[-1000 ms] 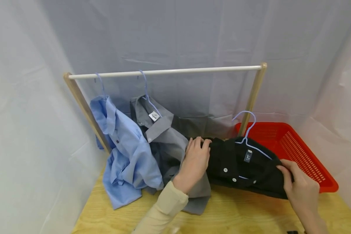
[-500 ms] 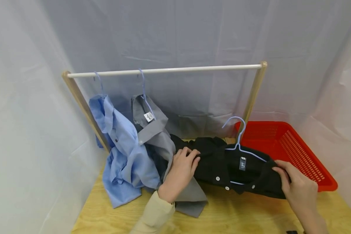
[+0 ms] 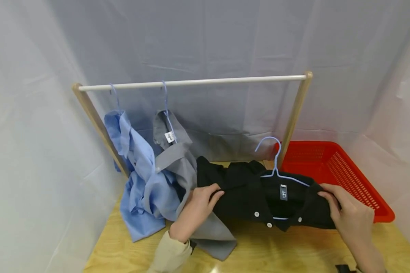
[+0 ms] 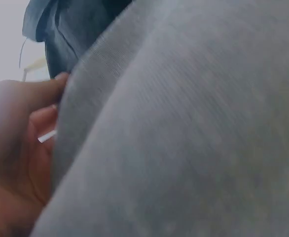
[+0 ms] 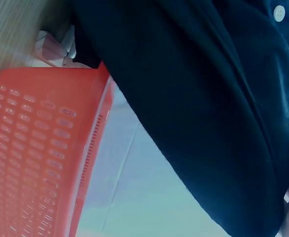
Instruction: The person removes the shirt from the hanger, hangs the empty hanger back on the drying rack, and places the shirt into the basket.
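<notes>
A black shirt (image 3: pixel 240 199) with white buttons is stretched between both hands in the head view. Inside its collar sits a light-blue hanger (image 3: pixel 278 159), its hook pointing up and free of the rail. My left hand (image 3: pixel 196 206) pinches the shirt's left shoulder between thumb and fingers. The right shoulder is pinched by my right hand (image 3: pixel 350 212). Beside my left forearm hangs a grey shirt (image 3: pixel 181 167), draping down past the wrist; its cloth (image 4: pixel 184 123) fills most of the left wrist view. In the right wrist view the black shirt's sleeve (image 5: pixel 184 113) hangs close to the camera.
A rack with a white rail (image 3: pixel 225 80) and wooden posts (image 3: pixel 295 113) stands at the back. On it, left of the grey shirt, hangs a blue shirt (image 3: pixel 141 178). A red basket (image 3: pixel 357 174) sits behind the right hand on the wooden table (image 3: pixel 259 254).
My left hand has moved left and down, drawing the black shirt's left shoulder out. The hanger has shifted left with the shirt, and the grey shirt has been pushed left and turned.
</notes>
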A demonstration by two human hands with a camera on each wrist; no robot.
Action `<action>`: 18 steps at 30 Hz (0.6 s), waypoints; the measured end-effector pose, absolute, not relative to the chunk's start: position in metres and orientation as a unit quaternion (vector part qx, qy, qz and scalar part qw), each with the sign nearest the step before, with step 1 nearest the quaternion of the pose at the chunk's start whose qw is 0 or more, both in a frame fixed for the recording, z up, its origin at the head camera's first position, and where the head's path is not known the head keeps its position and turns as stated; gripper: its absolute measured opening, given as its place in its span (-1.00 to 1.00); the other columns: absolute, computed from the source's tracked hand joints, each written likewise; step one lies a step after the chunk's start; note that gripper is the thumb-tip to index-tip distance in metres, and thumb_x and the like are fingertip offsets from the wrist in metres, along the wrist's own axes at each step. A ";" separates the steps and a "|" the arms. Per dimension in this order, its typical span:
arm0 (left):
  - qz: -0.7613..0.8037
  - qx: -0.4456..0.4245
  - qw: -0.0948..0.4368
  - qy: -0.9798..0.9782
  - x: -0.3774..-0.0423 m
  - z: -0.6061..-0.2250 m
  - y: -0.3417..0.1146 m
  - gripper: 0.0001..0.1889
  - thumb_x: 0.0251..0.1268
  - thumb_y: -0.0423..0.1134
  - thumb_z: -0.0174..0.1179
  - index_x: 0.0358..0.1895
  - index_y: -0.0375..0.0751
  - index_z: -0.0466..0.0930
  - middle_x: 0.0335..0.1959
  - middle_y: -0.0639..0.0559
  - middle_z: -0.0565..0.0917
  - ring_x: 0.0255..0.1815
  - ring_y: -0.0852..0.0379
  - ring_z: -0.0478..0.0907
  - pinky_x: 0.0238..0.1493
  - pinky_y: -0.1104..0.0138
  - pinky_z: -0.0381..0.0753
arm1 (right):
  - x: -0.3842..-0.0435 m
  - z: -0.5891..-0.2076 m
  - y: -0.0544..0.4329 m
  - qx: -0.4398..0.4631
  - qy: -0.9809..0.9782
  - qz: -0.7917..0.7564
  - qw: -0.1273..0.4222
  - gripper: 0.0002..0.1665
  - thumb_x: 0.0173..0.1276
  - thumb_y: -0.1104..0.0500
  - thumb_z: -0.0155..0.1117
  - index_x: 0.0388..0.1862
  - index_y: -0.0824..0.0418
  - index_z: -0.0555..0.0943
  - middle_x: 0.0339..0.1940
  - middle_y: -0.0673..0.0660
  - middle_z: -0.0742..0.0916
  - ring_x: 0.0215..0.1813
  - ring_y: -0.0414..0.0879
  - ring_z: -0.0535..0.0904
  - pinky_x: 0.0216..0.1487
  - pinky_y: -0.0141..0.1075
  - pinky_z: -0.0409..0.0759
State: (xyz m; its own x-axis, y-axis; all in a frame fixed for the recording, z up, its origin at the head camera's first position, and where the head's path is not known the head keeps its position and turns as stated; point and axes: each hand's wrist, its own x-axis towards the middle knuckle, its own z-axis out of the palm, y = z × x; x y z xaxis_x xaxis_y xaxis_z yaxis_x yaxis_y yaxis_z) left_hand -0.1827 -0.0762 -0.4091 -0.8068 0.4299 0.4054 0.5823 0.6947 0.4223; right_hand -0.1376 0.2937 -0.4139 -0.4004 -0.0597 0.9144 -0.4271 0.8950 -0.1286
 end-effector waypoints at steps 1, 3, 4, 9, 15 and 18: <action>-0.280 -0.279 0.132 -0.909 -0.182 -0.409 -0.077 -0.85 0.55 -0.12 0.14 -0.22 -0.03 0.63 -0.57 0.20 0.52 -0.63 0.36 0.38 -0.53 0.46 0.41 | -0.138 -0.414 0.295 0.150 -0.820 0.178 0.523 -0.37 0.52 -0.24 0.11 -0.22 0.29 0.76 -0.40 0.23 0.80 -0.67 0.12 0.58 -0.75 -0.52 0.00; -0.293 -0.278 0.125 -0.906 -0.180 -0.408 -0.080 -0.84 0.54 -0.10 0.15 -0.23 -0.03 0.64 -0.59 0.22 0.51 -0.66 0.38 0.36 -0.54 0.46 0.40 | -0.139 -0.415 0.298 0.152 -0.825 0.187 0.511 -0.35 0.51 -0.27 0.10 -0.21 0.28 0.76 -0.38 0.22 0.81 -0.62 0.13 0.62 -0.74 -0.54 0.07; -0.298 -0.277 0.125 -0.905 -0.179 -0.407 -0.083 -0.84 0.54 -0.10 0.15 -0.22 -0.03 0.64 -0.59 0.22 0.51 -0.66 0.39 0.35 -0.54 0.46 0.41 | -0.139 -0.415 0.298 0.154 -0.829 0.192 0.503 -0.34 0.51 -0.29 0.09 -0.20 0.27 0.76 -0.37 0.22 0.81 -0.60 0.13 0.64 -0.74 -0.54 0.13; -0.323 -0.246 0.146 -0.902 -0.172 -0.405 -0.098 -0.83 0.53 -0.12 0.16 -0.24 -0.06 0.68 -0.65 0.25 0.45 -0.72 0.41 0.30 -0.58 0.46 0.38 | -0.139 -0.418 0.295 0.169 -0.862 0.201 0.434 -0.50 0.44 -0.24 0.26 -0.12 0.17 0.76 -0.29 0.14 0.82 -0.51 0.05 0.70 -0.68 -0.55 0.27; -0.339 -0.207 0.163 -0.903 -0.167 -0.405 -0.109 -0.83 0.52 -0.12 0.18 -0.27 -0.03 0.68 -0.71 0.31 0.35 -0.75 0.40 0.25 -0.61 0.45 0.32 | -0.137 -0.420 0.290 0.170 -0.878 0.216 0.392 -0.51 -0.02 0.25 0.65 -0.03 0.04 0.78 -0.29 0.04 0.80 -0.59 -0.13 0.59 -0.69 -0.58 0.13; -0.352 -0.200 0.159 -0.901 -0.165 -0.404 -0.113 -0.85 0.51 -0.13 0.20 -0.27 0.00 0.69 -0.64 0.33 0.45 -0.71 0.40 0.31 -0.57 0.44 0.37 | -0.136 -0.419 0.289 0.166 -0.874 0.234 0.392 -0.50 -0.02 0.30 0.65 -0.04 0.04 0.79 -0.33 0.02 0.78 -0.58 -0.24 0.52 -0.66 -0.59 0.12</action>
State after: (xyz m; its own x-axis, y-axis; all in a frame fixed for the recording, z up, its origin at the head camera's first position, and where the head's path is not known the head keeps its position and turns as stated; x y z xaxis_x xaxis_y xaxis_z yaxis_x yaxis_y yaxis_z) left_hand -0.1655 -0.1127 -0.4044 -0.8698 0.2486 0.4261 0.4715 0.6729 0.5699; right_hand -0.1365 0.2886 -0.4193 -0.6373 -0.1076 0.7631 -0.4739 0.8356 -0.2779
